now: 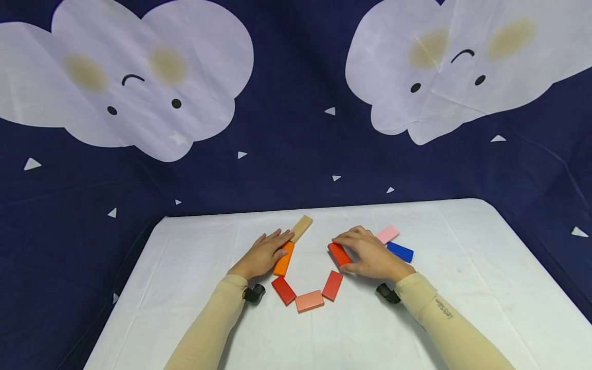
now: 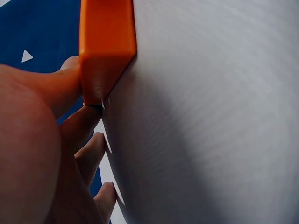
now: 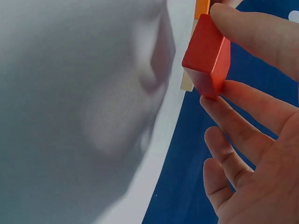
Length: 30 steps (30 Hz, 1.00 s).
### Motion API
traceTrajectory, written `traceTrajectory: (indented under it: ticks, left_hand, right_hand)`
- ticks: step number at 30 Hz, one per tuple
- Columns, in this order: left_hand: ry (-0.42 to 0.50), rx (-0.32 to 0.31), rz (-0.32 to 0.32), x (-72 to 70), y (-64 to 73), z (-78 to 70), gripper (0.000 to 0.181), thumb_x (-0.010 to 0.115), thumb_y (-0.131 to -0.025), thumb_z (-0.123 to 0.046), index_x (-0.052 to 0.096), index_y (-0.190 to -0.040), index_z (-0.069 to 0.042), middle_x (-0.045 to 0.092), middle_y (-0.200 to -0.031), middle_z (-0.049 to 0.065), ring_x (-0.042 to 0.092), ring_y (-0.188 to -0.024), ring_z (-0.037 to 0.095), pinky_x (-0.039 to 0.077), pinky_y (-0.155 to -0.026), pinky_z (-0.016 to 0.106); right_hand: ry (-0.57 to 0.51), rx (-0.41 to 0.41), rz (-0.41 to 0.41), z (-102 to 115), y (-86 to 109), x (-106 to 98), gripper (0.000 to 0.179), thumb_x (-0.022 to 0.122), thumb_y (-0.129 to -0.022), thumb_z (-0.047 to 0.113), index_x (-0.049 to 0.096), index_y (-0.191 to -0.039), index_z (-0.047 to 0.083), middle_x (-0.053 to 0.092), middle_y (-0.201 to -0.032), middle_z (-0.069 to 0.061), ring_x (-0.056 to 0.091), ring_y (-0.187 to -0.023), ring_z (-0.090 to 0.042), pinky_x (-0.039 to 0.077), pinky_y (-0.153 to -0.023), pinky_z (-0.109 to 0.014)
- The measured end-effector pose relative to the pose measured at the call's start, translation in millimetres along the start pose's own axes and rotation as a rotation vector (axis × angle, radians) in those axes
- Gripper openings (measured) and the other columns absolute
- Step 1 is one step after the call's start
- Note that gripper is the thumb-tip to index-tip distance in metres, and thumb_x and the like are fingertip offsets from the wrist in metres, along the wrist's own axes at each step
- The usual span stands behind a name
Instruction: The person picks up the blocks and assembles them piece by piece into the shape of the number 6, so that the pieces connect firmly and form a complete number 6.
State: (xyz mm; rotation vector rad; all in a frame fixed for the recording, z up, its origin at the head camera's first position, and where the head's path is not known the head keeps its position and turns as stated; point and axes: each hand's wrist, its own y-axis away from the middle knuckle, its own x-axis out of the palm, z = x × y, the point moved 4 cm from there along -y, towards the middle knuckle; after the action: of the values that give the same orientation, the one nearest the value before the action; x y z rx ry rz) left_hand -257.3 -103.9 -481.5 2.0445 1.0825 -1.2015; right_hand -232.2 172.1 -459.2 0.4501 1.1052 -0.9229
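Observation:
My right hand (image 1: 370, 254) pinches a red block (image 1: 339, 254) between thumb and fingers. Up close in the right wrist view, the same red block (image 3: 205, 58) is tilted, thumb on one side and two fingertips on the other. My left hand (image 1: 263, 254) lies with fingers extended, its thumb on an orange block (image 1: 284, 259) and its fingertips by a plain wooden block (image 1: 302, 228). These two blocks meet end to end. A dark red block (image 1: 283, 291), a salmon block (image 1: 310, 301) and another red block (image 1: 332, 285) continue a curve towards the right hand.
Behind my right hand lie a pink block (image 1: 387, 234) and a blue block (image 1: 400, 252). A white cloth (image 1: 185, 298) covers the table, whose far edge meets a dark blue backdrop (image 1: 296, 103) with cloud shapes.

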Motion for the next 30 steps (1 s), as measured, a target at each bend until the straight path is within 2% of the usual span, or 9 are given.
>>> traceTrajectory:
  ticks: [5,15,30]
  left_hand:
    - [0.001,0.004,-0.003,-0.3,0.0,-0.2,0.052,0.050,-0.106,-0.028,0.040,-0.156,-0.015,0.039,-0.159,0.006,0.026,-0.151,0.028,0.014,-0.122,0.056]
    - [0.001,-0.004,0.001,1.1,0.0,0.5,0.052,0.050,-0.107,-0.027,0.040,-0.156,-0.016,0.039,-0.159,0.005,0.026,-0.151,0.027,0.013,-0.122,0.056]
    - [-0.012,-0.014,0.009,2.3,-1.2,1.9,0.052,0.050,-0.107,-0.029,0.039,-0.157,-0.018,0.038,-0.160,0.003,0.025,-0.151,0.026,0.013,-0.122,0.055]
  right_hand:
    - [-0.004,0.008,0.021,-1.0,-1.0,4.0,0.064,0.084,-0.080,0.031,0.063,-0.137,0.012,0.062,-0.134,-0.001,0.047,-0.125,-0.024,0.043,-0.104,-0.048]
    - [-0.038,-0.034,0.037,2.5,-3.9,8.0,0.061,0.085,-0.080,0.027,0.064,-0.135,0.009,0.063,-0.132,-0.004,0.049,-0.122,-0.025,0.043,-0.103,-0.049]
    - [-0.046,-0.040,0.052,3.2,-4.9,5.5,0.060,0.087,-0.078,0.026,0.067,-0.131,0.009,0.066,-0.129,-0.003,0.052,-0.118,-0.024,0.045,-0.101,-0.048]
